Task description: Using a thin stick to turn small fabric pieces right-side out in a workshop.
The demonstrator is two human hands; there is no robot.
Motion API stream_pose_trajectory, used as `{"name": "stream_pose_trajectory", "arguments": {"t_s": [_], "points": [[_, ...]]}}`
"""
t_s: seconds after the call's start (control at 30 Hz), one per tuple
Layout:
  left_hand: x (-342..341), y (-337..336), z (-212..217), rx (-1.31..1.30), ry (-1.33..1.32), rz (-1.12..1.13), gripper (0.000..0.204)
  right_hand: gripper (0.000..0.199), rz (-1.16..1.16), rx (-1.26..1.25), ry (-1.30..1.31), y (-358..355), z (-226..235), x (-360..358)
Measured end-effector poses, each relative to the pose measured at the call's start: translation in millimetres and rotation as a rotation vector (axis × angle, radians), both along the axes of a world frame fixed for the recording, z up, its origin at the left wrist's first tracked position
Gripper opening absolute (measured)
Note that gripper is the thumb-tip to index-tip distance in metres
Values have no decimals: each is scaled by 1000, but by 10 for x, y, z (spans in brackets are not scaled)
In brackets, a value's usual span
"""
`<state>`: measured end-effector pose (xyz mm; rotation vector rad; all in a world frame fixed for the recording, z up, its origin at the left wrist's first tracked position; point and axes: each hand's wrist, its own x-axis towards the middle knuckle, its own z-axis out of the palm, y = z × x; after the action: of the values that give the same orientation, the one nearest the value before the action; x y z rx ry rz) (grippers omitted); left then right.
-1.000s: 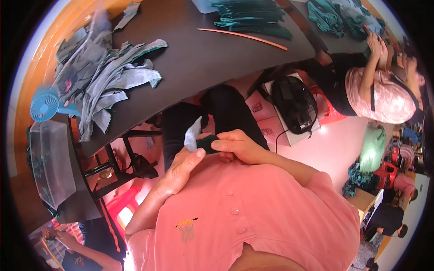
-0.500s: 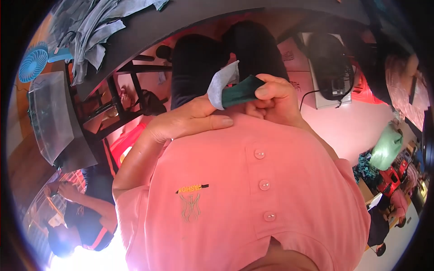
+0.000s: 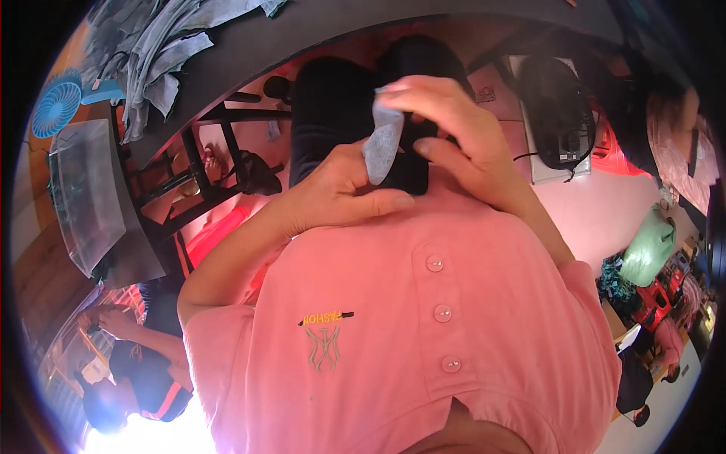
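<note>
— What have your hands got right now?

— Your left hand and your right hand meet just above your chest, over your lap. Between them sits a small grey fabric piece against a dark object.

— How do your fingers stand?

— Your left fingers are curled, thumb stretched along the bottom, touching the fabric's lower edge. Your right fingers are bent over the top, pinching the fabric and the dark object.

— And around you?

— Your pink shirt fills the lower view. The dark table runs along the top, with a heap of grey fabric pieces near its left end. A blue fan stands beyond that end, above a clear plastic bin.
</note>
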<state>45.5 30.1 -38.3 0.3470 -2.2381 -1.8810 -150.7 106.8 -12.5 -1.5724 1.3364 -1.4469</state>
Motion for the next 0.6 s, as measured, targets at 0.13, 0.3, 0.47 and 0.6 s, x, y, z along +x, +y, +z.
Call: {"name": "stream_pose_trajectory", "arguments": {"t_s": [0.13,0.3,0.47,0.6], "points": [[-63,-53,147,255,-412,-101,34,25,292,-26,85,-60,-296,-71],[-43,-12,169,-95,-181,-102,29,14,150,-144,206,63,-351,-65],[38,12,164,96,-153,20,25,15,91,-4,65,160,-356,-84],[145,32,134,707,-146,561,21,14,-70,197,-8,190,-247,-169]]}}
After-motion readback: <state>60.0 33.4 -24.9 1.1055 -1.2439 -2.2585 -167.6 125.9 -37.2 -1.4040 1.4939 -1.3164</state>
